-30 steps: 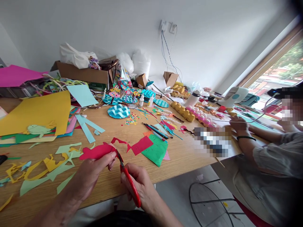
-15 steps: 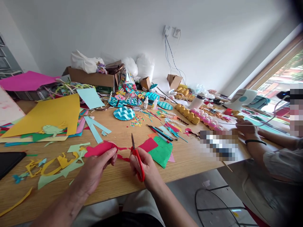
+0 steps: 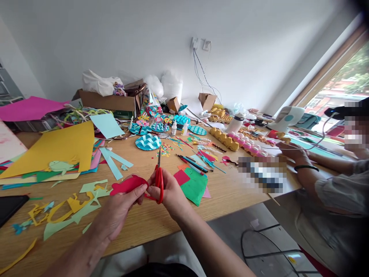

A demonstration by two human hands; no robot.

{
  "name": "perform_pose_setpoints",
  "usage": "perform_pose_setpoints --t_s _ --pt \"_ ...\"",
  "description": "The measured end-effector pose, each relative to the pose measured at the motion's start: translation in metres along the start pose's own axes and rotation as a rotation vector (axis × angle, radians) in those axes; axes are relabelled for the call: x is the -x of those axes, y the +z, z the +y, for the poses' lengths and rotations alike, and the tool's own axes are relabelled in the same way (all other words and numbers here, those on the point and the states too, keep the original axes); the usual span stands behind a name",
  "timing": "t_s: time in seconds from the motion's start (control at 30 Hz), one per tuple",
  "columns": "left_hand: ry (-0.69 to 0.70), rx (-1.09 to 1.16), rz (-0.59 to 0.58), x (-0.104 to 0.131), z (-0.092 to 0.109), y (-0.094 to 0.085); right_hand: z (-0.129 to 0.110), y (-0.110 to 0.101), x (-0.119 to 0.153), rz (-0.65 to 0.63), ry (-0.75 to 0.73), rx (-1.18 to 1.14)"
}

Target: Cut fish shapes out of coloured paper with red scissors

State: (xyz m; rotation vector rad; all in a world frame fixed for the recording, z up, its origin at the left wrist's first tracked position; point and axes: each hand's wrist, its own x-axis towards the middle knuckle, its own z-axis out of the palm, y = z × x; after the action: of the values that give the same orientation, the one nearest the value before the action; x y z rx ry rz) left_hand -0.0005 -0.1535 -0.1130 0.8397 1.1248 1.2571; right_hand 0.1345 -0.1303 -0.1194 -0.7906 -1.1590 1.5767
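Pinching red paper cutout (image 3: 128,185) in left hand (image 3: 123,206), red-handled scissors (image 3: 159,184) (pointing forward) in right hand (image 3: 172,191).

No lettering, number or brand can be read. Labels (image 3: 173,132) on the bottles (image 3: 174,127), toward twelve o'clock on the worktop (image 3: 144,227), are too small.

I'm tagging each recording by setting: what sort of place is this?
Probably a craft room or workshop: the right hand holds red-handled scissors, paper scraps lie on the wooden table, and a wavy-patterned blue disc sits farther back.
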Motion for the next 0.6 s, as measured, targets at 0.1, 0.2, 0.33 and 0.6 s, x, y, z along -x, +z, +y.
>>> perform_pose_setpoints --t_s 0.1,0.2,0.33,0.6 --pt "-0.025 0.083 0.046 -0.004 -0.002 0.0 -0.005 0.0 -0.004 -0.01 0.017 -0.015" --pt "-0.023 0.124 0.087 -0.01 -0.004 -0.002 -0.008 0.0 -0.009 -0.016 0.043 0.004" --pt "-0.024 0.148 0.094 -0.016 -0.003 -0.002 -0.01 -0.004 -0.018 -0.058 0.073 0.007" --pt "-0.036 0.128 0.083 -0.033 0.003 0.008 -0.024 -0.016 -0.042 -0.114 0.145 0.041"
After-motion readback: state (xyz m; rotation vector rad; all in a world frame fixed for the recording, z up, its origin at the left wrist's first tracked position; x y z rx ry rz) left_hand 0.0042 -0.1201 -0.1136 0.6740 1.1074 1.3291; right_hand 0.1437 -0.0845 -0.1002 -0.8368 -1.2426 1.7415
